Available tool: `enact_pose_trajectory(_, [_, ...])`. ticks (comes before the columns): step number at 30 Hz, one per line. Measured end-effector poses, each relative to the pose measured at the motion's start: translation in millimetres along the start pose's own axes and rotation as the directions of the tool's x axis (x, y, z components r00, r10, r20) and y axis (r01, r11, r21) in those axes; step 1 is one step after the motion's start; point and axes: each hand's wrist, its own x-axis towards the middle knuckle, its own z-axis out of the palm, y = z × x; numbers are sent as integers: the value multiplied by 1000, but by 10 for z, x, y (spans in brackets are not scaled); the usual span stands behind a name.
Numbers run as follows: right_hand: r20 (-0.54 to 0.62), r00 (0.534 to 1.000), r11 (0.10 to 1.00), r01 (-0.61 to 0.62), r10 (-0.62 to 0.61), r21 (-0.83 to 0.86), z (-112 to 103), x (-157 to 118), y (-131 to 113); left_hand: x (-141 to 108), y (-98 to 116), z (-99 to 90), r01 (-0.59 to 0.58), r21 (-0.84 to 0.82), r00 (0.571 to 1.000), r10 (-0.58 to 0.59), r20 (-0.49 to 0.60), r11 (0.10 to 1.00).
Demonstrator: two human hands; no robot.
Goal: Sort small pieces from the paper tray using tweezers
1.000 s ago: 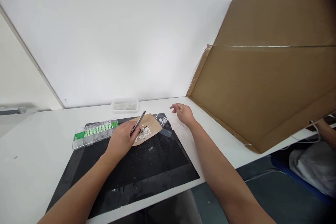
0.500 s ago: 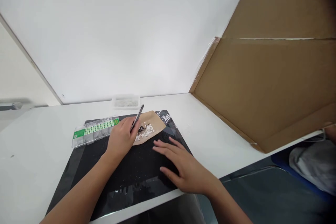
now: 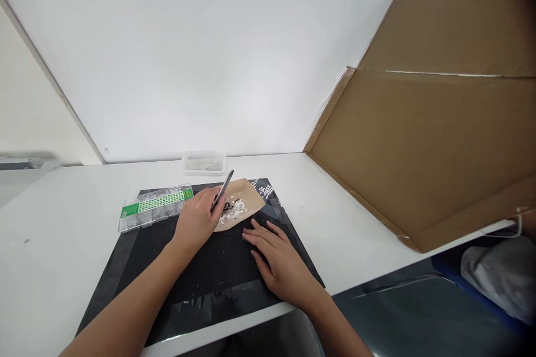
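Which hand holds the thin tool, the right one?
No, the left hand grips the thin tool, while the right hand is over the black mat.

From my head, the camera looked forward and down, close over the black mat [image 3: 218, 262] at seven o'clock, facing the white wall [image 3: 201, 61] at twelve.

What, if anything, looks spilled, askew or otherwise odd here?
Small white pieces lie at the far right-hand corner of the black mat, beyond the brown paper; spilled or placed, I can't tell. The green-labelled clear compartment case sits askew over the mat's left edge. A dark spot marks the white tabletop.
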Motion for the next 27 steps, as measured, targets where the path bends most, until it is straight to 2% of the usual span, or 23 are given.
enact_pose_trajectory(9, [-122,992,1000,-27,26,-6,83,23,-39,5,32,-19,-5,2,1000,5,-13,1000])
enact_pose_trajectory(18, [-114,991,986,-59,77,156,80,12,-29,0,15,-2,0,-2,1000,0,-14,1000])
enact_pose_trajectory(27, [-113,987,993,-116,118,26,108,-17,-59,-6,-21,8,19,-31,999,-18,26,999])
